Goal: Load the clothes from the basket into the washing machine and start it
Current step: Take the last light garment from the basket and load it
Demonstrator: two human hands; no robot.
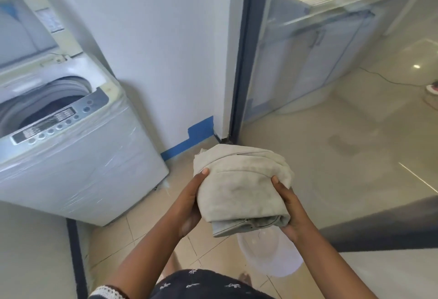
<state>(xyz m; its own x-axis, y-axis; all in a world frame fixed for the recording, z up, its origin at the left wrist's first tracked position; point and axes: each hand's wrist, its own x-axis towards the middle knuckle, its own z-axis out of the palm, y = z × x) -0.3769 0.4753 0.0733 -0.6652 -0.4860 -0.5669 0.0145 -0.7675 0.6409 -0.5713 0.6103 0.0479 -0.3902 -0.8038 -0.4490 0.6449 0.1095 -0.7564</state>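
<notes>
Both hands hold a folded bundle of beige cloth (241,189) in the air above the tiled floor (142,234), between the washing machine and the glass door. The left hand (192,206) grips the bundle's left side, thumb pressed on top near the upper left corner and the remaining fingers curled underneath, out of sight. The right hand (290,213) clamps the right side, thumb on top and fingers wrapped under the lower right corner. Both forearms reach forward and converge on the cloth.

Directly beneath the bundle stands a white basket (267,258) on the floor, partly hidden by the cloth. To the left, the top-loading washing machine (78,156) stands against the wall with its lid (28,21) raised; something dark lies inside the drum (57,106). Its control panel (59,120) runs along the front edge.
</notes>
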